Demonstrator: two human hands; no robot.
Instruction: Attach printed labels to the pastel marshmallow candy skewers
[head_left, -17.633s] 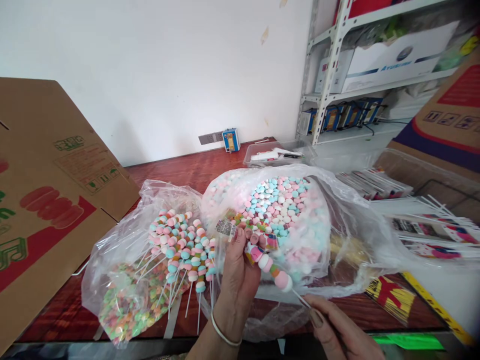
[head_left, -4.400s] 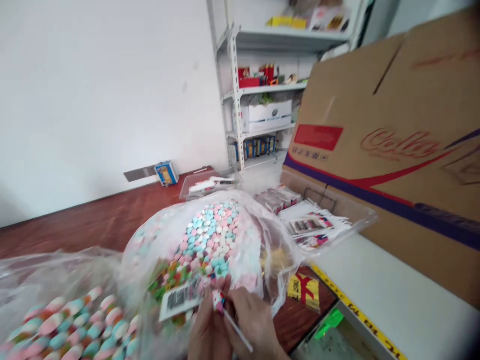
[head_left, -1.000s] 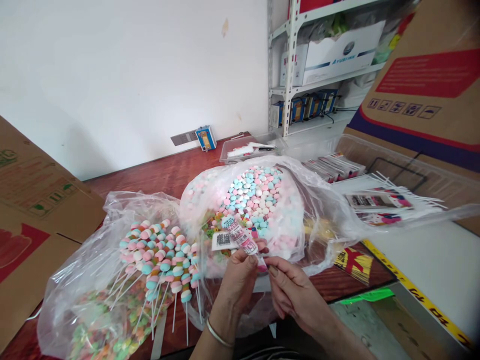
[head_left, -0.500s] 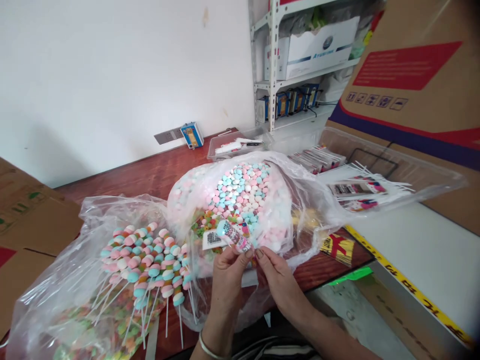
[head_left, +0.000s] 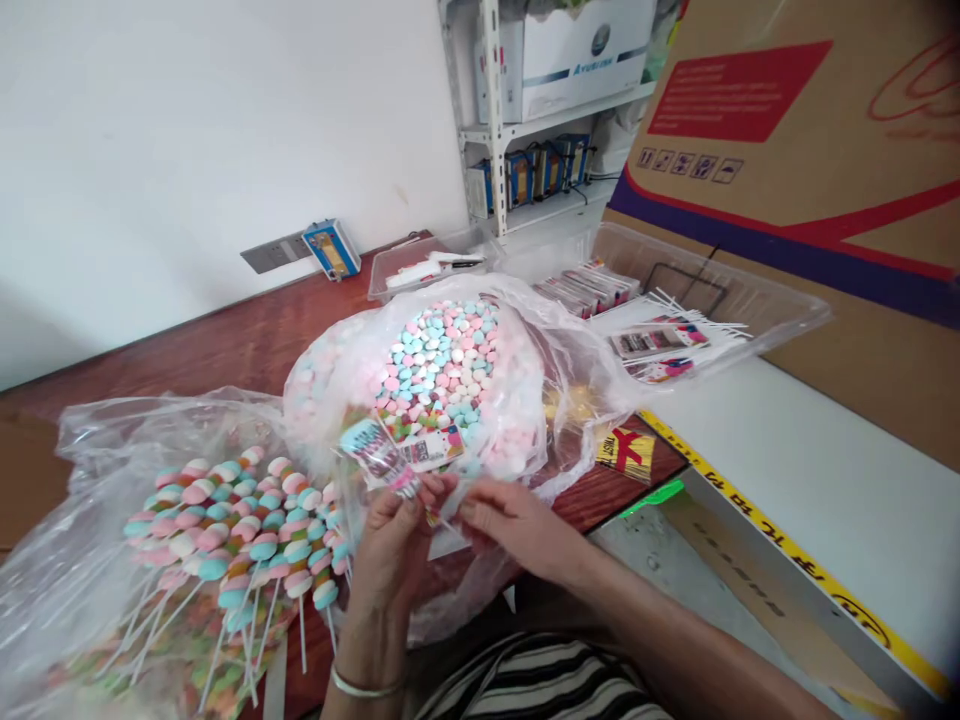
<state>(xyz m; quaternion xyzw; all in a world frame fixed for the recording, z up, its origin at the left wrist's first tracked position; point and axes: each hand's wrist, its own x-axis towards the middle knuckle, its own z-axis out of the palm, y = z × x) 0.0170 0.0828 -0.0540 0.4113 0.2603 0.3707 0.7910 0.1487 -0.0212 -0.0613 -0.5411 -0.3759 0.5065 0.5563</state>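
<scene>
My left hand (head_left: 397, 535) pinches the lower part of a marshmallow stick in a clear printed wrapper (head_left: 375, 452), which tilts up to the left. Close beside it, the fingers of my right hand (head_left: 514, 520) are pressed together near the wrapper's bottom end; what they pinch is hidden. Behind both hands an open plastic bag (head_left: 517, 390) holds loose pink, blue and white marshmallows (head_left: 442, 350). A printed card (head_left: 433, 447) lies in front of these. To the left, many finished marshmallow skewers (head_left: 240, 520) on white sticks rest on a bag of colourful gummies (head_left: 180, 640).
A clear tray (head_left: 780, 312) with sticks and printed wrappers stands at the back right, before a large carton (head_left: 750, 190). A smaller clear box (head_left: 386, 280) sits behind the marshmallows. Gold twist ties (head_left: 626, 455) lie near the right table edge. A white shelf (head_left: 495, 130) stands behind.
The view has swung right, so things sit further left. The wrapped stick now leans more to the left, and my right fingers have shifted slightly away from my left ones.
</scene>
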